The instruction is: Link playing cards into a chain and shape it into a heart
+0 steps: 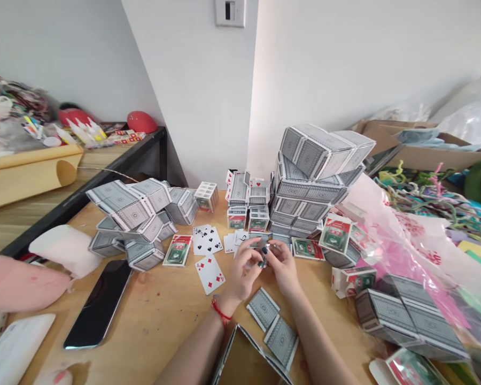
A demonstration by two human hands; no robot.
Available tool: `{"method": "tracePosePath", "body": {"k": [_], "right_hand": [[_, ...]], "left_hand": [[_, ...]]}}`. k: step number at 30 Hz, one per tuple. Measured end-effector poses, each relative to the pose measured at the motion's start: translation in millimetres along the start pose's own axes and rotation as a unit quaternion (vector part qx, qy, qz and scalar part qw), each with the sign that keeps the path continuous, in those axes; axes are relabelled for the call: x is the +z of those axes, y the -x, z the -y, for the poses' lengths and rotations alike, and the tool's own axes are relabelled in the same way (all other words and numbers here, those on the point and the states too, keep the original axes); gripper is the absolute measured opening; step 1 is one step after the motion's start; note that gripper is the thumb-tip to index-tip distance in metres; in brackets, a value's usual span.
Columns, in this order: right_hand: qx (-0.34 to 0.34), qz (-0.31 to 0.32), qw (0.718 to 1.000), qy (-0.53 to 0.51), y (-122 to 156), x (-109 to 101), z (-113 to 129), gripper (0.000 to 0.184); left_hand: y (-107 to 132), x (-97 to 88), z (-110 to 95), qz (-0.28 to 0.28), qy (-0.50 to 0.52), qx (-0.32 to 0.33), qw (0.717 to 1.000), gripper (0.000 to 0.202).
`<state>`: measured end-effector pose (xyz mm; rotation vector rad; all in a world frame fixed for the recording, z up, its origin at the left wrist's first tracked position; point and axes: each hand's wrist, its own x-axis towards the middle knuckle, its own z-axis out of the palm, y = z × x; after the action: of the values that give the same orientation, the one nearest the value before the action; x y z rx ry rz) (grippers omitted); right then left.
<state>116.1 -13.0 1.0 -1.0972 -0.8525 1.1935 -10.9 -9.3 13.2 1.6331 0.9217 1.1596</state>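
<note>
My left hand (245, 267) and my right hand (281, 262) meet over the middle of the table. Between their fingertips they pinch a small playing card (264, 245), mostly covered by the fingers. Two face-down playing cards (263, 308) lie between my forearms, patterned backs up. To the left of my hands rest a four of diamonds (210, 275) and some spade cards (207, 240), face up. Close to me, between the arms, is an open box shape (246, 358) whose sides are made of cards.
Large stacks of folded-card blocks stand at right (316, 182) and left (132, 214). Green-and-red card packs (178, 250) lie around. A black phone (99, 305) is on the left. A pink plastic bag (401, 240) and a cardboard box (393, 144) sit at right.
</note>
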Motion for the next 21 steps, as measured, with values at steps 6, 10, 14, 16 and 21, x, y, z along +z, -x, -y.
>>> {"method": "tracePosePath", "body": {"k": [6, 10, 14, 16, 21], "right_hand": [[-0.069, -0.044, 0.995, 0.065, -2, 4, -11, 0.039], [-0.093, -0.037, 0.991, 0.089, 0, 5, -12, 0.04], [-0.121, -0.008, 0.989, 0.089, 2, 5, -10, 0.037], [-0.131, 0.006, 0.987, 0.097, 3, 4, -11, 0.037], [-0.147, 0.03, 0.983, 0.107, 4, 4, -16, 0.036]], "left_hand": [[-8, 7.5, 15, -0.098, 0.135, -0.178, 0.97, 0.024], [-7, 5.2, 13, -0.042, 0.107, -0.175, 0.978, 0.031], [-9, -1.3, 9, 0.0, 0.133, -0.208, 0.969, 0.032], [-11, -6.1, 7, 0.008, 0.149, -0.227, 0.962, 0.032], [-16, -17.9, 7, 0.05, 0.24, -0.266, 0.932, 0.031]]}}
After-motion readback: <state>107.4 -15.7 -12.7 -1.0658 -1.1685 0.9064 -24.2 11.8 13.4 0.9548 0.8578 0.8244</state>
